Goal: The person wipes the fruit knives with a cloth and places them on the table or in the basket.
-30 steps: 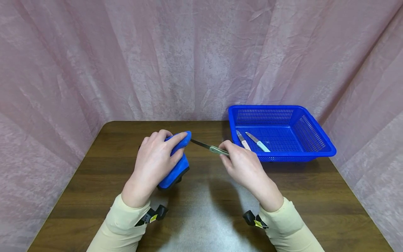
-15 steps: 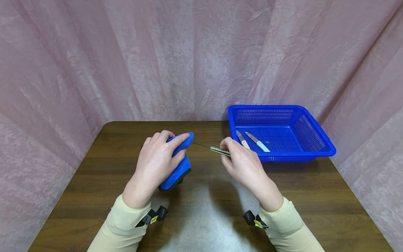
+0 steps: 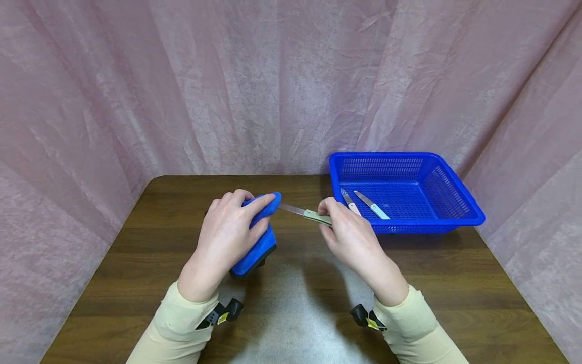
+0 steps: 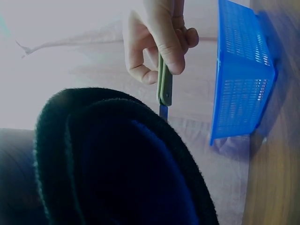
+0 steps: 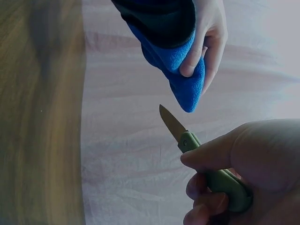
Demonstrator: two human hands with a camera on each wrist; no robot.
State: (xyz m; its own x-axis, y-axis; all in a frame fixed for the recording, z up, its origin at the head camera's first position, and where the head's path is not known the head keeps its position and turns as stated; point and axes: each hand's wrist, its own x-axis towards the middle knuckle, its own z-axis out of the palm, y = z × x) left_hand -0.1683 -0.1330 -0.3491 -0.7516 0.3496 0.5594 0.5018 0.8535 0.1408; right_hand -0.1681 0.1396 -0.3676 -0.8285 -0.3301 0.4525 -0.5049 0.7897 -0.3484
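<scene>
My left hand (image 3: 227, 225) grips a folded blue cloth (image 3: 259, 253) with a dark edge, thumb and index finger pinching its upper corner. In my right hand (image 3: 352, 237) is a folding knife with a green handle (image 3: 317, 217), its blade (image 3: 292, 209) out and pointing left at the cloth's corner. The right wrist view shows the whole blade (image 5: 171, 123) bare, its tip just short of the blue cloth (image 5: 187, 91). Thumb and curled fingers wrap the green handle (image 5: 222, 185) there. Both hands are held above the table. In the left wrist view the cloth (image 4: 126, 159) covers the blade's tip.
A blue plastic basket (image 3: 409, 222) stands at the back right, beyond my right hand. Inside it lie a knife with a pink handle (image 3: 354, 208) and one with a light turquoise handle (image 3: 379, 211). A pink curtain (image 3: 291, 91) hangs behind the wooden table (image 3: 150, 263).
The knife has rolled in my right hand, its blade turning edge-on and then flat side up. My left hand and the cloth have shifted slightly right.
</scene>
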